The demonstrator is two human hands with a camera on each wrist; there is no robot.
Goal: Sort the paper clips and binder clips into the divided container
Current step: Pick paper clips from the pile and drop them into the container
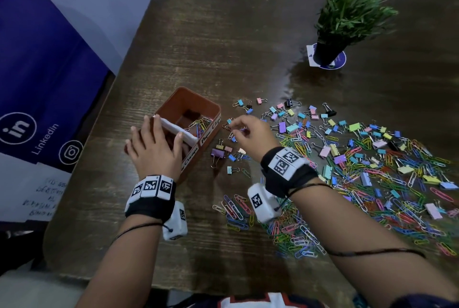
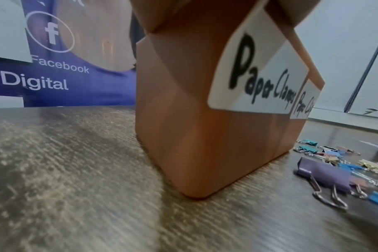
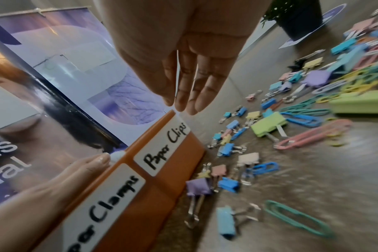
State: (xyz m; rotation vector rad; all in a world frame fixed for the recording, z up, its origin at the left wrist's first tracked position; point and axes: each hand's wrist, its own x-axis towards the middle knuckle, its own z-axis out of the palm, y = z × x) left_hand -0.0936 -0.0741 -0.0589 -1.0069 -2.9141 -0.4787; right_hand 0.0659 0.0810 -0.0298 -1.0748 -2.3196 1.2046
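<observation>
Sorting, head view: the left hand (image 1: 154,151) lies flat with straight fingers over the near half of the orange box (image 1: 198,102), steadying it; the right hand (image 1: 250,131) hovers just right of the box, fingertips drawn together over scattered clips, seemingly pinching something small, though what it holds is too small to tell.
Clips, head view: a few paper clips (image 1: 201,125) already lie in the far compartment; the loose heap (image 1: 372,178) spreads over the table (image 1: 223,34) to the right.
Box, left wrist view: the box wall (image 2: 205,136) carries a label (image 2: 261,81) reading "Paper Clamps"; it looks like light, stiff plastic, likely to slide unless held.
Binder clip, left wrist view: a purple binder clip (image 2: 326,175) lies beside the box; stiff and springy, best taken by its body or wire handles.
Right hand, right wrist view: fingers (image 3: 186,95) point toward the "Paper Clips" label (image 3: 164,146); the grasp itself is hidden.
Paper clips, right wrist view: a teal paper clip (image 3: 298,218) lies flat; thin, light, slippery wire, probably needing a fingertip pinch at an edge.
</observation>
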